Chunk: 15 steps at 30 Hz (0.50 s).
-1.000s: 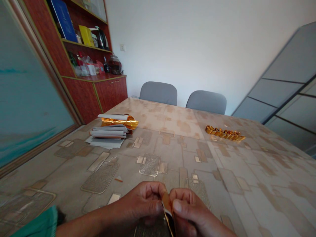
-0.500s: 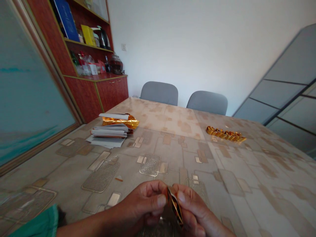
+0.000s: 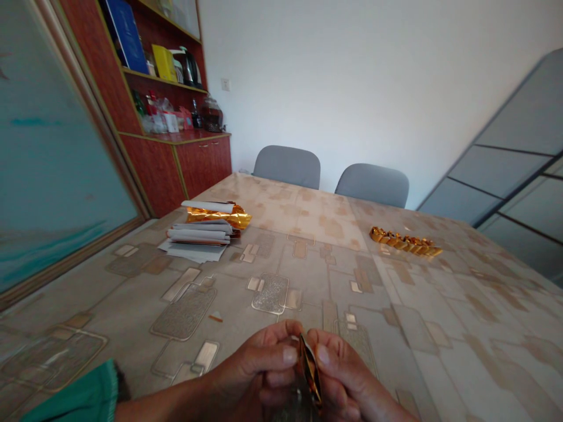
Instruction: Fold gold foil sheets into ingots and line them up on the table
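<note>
Between my two hands, above the table's near edge, is a small folded piece of gold foil paper [image 3: 312, 375], held upright with its layers slightly parted. My left hand [image 3: 264, 363] pinches its left side between thumb and fingers. On the other side, my right hand [image 3: 343, 372] grips the paper with the thumb on top and the fingers curled under. The lower part of the piece is partly hidden by my fingers. Farther off to the right lies a row of folded gold pieces [image 3: 404, 242]. At the left are stacked gold foil sheets with pale backs [image 3: 200, 234].
A patterned cloth covers the table [image 3: 299, 328]. A small orange-and-white scrap [image 3: 215, 317] lies left of my hands. Behind the table stand two grey chairs [image 3: 287, 166]. A red-brown cabinet [image 3: 202, 164] is at the back left, beside a glass panel [image 3: 57, 152].
The view has shifted slightly, moving the room and table a little to the right in the picture. Both hands still hold the foil paper, which has turned a little more upright.
</note>
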Tool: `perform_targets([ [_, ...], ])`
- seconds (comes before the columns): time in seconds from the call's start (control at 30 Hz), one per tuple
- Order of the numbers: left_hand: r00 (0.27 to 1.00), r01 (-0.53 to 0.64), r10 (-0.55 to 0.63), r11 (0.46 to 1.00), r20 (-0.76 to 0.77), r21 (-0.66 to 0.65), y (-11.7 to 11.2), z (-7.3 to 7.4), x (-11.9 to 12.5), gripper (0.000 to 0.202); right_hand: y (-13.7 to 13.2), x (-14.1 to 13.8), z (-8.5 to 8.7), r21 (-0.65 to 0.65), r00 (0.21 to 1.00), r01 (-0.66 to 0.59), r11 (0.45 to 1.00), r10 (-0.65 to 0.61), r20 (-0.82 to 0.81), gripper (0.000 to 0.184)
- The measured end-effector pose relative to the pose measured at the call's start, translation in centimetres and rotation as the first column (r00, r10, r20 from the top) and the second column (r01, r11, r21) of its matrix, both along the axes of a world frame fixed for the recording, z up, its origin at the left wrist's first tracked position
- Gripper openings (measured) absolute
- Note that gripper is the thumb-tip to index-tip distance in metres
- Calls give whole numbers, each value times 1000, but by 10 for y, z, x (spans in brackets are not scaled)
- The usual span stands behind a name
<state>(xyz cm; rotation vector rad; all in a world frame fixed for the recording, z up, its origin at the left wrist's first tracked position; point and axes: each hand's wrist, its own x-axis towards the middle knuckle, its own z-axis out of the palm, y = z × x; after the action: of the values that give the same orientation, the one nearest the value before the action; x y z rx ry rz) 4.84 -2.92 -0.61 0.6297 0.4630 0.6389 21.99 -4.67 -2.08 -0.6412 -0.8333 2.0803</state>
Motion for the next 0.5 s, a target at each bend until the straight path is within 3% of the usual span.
perform_targets([
  [0.2, 994, -30, 46, 987, 100, -155, 1, -6, -1, 28, 2, 1, -1, -4, 1000, -8, 1000, 8, -21, 41],
  [0.5, 999, -26, 30, 995, 38, -101, 2, -4, -5, 30, 3, 5, 4, 6, 999, -39, 999, 39, -22, 35],
])
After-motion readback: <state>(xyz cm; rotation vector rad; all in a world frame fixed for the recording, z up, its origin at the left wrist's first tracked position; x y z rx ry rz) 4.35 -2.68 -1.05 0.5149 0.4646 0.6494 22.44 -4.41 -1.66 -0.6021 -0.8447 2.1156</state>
